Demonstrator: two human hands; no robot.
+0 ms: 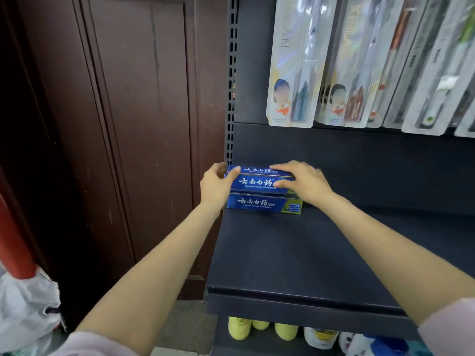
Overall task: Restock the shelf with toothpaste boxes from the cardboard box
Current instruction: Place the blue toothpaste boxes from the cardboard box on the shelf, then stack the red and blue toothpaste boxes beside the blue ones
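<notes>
Two blue toothpaste boxes are stacked at the back left of the dark shelf [295,253]. The upper toothpaste box [257,181] lies on the lower toothpaste box [262,204], both with white lettering facing me. My left hand [217,185] grips the upper box's left end, thumb on top. My right hand [304,182] covers its right end, fingers over the top and front. The cardboard box is out of view.
Toothbrush packs [293,73] hang in a row above the shelf. A perforated upright [231,86] runs along the shelf's left side, beside a dark wooden door [128,124]. Yellow-capped bottles [259,327] stand on the level below. A white bag [25,304] sits at lower left.
</notes>
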